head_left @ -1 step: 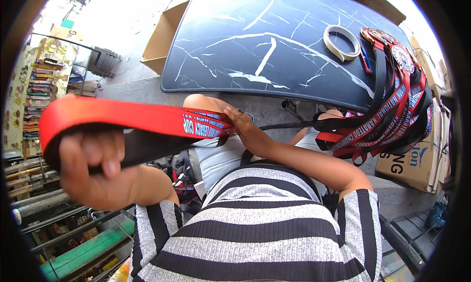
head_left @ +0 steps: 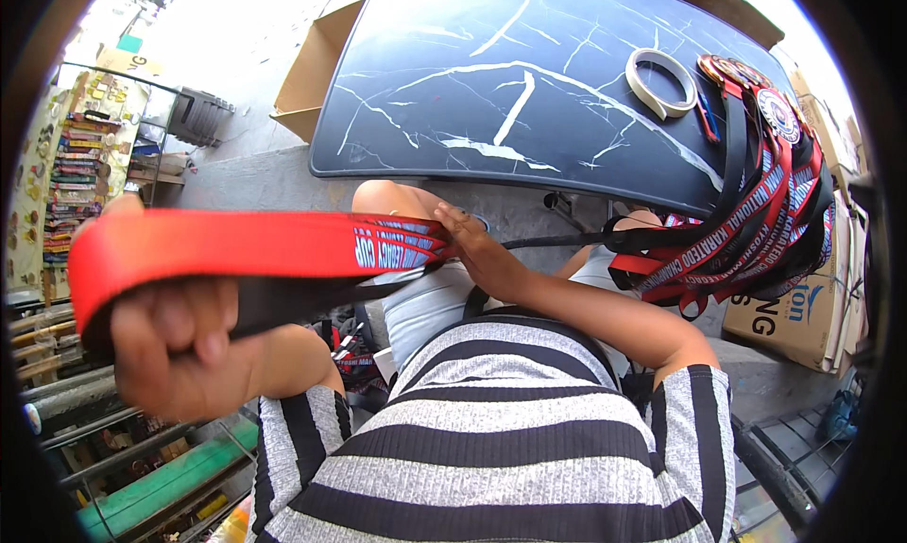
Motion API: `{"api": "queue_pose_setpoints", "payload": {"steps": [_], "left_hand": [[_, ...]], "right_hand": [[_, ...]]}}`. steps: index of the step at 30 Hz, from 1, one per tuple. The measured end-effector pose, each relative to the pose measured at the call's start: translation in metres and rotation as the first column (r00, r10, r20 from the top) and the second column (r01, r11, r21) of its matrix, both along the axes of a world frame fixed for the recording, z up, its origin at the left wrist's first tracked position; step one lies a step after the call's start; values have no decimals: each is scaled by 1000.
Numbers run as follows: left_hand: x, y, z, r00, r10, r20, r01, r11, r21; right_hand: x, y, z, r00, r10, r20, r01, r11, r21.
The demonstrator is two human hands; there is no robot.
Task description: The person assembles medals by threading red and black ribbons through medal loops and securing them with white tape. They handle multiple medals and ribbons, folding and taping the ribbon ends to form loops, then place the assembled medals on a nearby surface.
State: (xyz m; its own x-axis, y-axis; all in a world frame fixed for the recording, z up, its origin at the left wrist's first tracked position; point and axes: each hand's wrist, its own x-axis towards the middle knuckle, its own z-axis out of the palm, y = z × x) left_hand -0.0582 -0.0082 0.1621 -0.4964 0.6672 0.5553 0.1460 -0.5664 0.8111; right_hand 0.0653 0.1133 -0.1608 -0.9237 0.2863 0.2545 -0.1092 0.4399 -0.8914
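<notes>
A bundle of red and black printed medal ribbons [head_left: 217,243] is stretched between my hands above my lap. My left hand [head_left: 175,340] is closed inside the looped end at the far left, its fingers curled and a little blurred. At the other end, my right hand [head_left: 472,245] pinches the gathered ribbons over my knee. Their undersides look black, and white lettering shows near my right hand. More medal ribbons [head_left: 746,222] hang over the table's right edge, with round medals [head_left: 779,113] lying on the tabletop.
The dark marbled table [head_left: 425,89] stands in front of me. On it lie a roll of tape [head_left: 659,83] and a pen [head_left: 707,118]. Cardboard boxes [head_left: 784,326] stand at the right, and another box [head_left: 321,70] behind the table's left end. Racks of goods [head_left: 90,193] line the left.
My left hand has shifted slightly down and left, and the looped ribbon end with it. My right hand keeps its pinch in nearly the same spot.
</notes>
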Motion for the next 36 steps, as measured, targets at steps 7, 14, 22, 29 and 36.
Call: {"api": "queue_pose_setpoints", "payload": {"steps": [7,14,22,29,36], "left_hand": [[-14,-14,-12,987,128,-102,-99,962,255],[-29,-28,18,868,-485,-107,475,873,-109],[-31,-37,-2,783,-612,-117,616,734,285],[-32,-27,5,773,-635,11,611,748,257],[-37,-24,-4,862,-506,26,468,814,343]], "right_hand": [[25,24,-2,962,181,206,-192,981,33],[35,27,-2,868,339,363,-402,908,115],[6,18,-2,814,505,288,-465,862,-200],[-11,40,19,833,524,179,-512,852,-111],[-27,51,22,811,521,266,-484,853,-196]]}}
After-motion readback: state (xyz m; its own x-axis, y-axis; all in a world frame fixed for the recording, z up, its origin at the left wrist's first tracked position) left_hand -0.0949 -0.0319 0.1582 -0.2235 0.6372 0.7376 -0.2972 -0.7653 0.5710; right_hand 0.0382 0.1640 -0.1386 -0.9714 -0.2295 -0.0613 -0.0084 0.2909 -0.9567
